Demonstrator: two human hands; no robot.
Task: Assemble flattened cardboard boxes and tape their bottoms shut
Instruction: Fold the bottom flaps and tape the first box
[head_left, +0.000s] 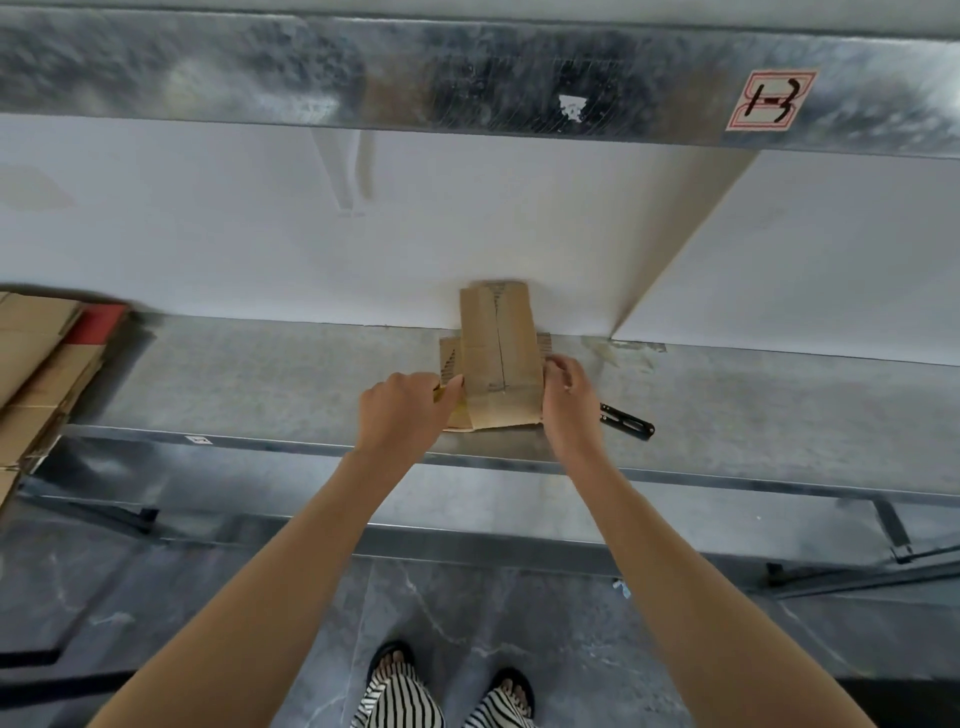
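Note:
A small brown cardboard box (498, 358) stands on the metal shelf (260, 384), its closed flaps facing me with a seam down the middle. My left hand (402, 410) grips its left side, thumb against the near flap. My right hand (569, 395) holds the right side with fingers curled round the edge. A bit of yellow shows under my left hand; I cannot tell what it is.
A black folding knife (628, 421) lies on the shelf just right of my right hand. Flattened cardboard boxes (36, 374) are stacked at the left end, with something red (96, 322) behind. A white wall backs the shelf; an upper metal shelf (467, 73) hangs overhead.

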